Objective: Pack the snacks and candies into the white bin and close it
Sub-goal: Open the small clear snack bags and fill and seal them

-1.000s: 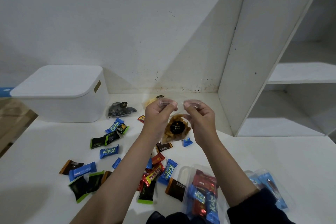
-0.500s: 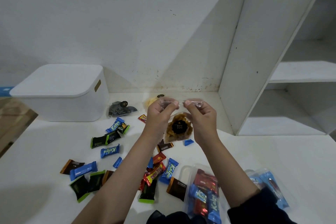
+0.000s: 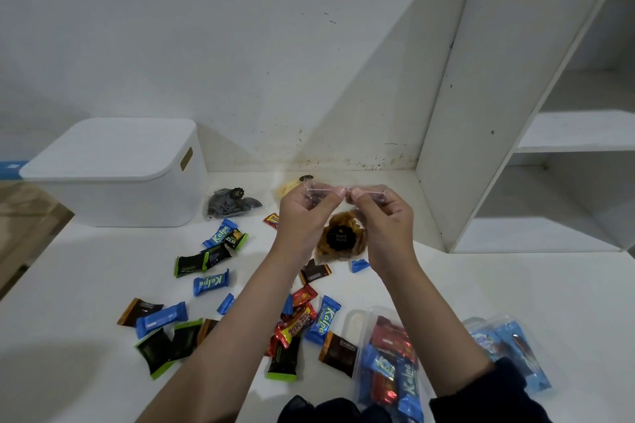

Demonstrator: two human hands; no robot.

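Both hands were raised over the bench, pinching the top edge of a clear snack bag. The left hand clamped the left end of the seal between thumb and fingers, and the right hand did the same at the right end, the two thumbs nearly touching. The bag hung below them, showing brown crisps and a round black label reading "Pong Pong".

Behind the hands, near the wall, lay two more clear bags: one with dark contents and one pale yellow bag, partly hidden by the left hand. The white bin stood at the far left of the bench with its lid on, well apart from the hands.

Wrapped candies were scattered below the arms. Three blue wrappers read "Kalpa": one near the dark bag, one closer, and one between the forearms. A yellow-and-red bar carried writing too small to read. Several black wrappers with green edges and brown ones lay about.

At the near edge lay a clear pouch of red and blue sweets, "Kalpa" legible inside, and another pouch of blue packets to its right. A white shelf unit stood at the right.
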